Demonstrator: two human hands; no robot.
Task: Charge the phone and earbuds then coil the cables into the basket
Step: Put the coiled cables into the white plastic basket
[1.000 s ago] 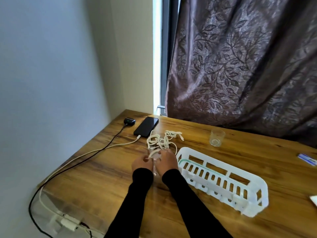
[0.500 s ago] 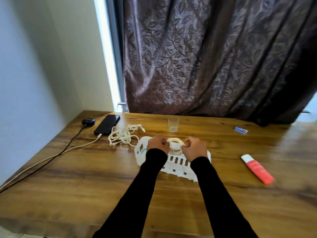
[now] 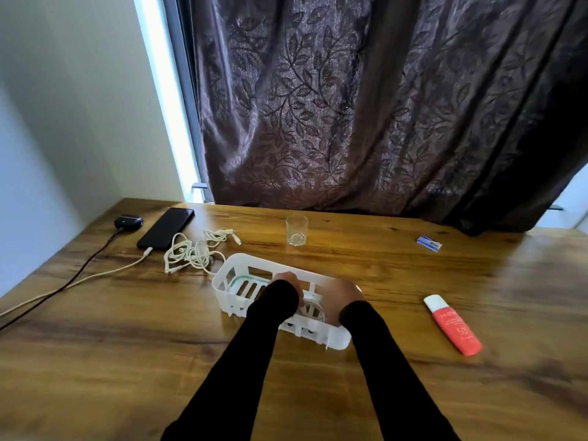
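Wooden table (image 3: 413,281): both hands, grip unclear, lower coiled cable (image 3: 313,310) into basket (image 3: 235,265).

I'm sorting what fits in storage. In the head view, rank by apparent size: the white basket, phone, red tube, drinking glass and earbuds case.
Largest to smallest, as they look:
1. white basket
2. phone and red tube, too alike to rank; the tube lies nearer the camera
3. drinking glass
4. earbuds case

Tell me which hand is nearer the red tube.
Right. The right hand is in the basket, left of the red tube; the left hand lies farther left.
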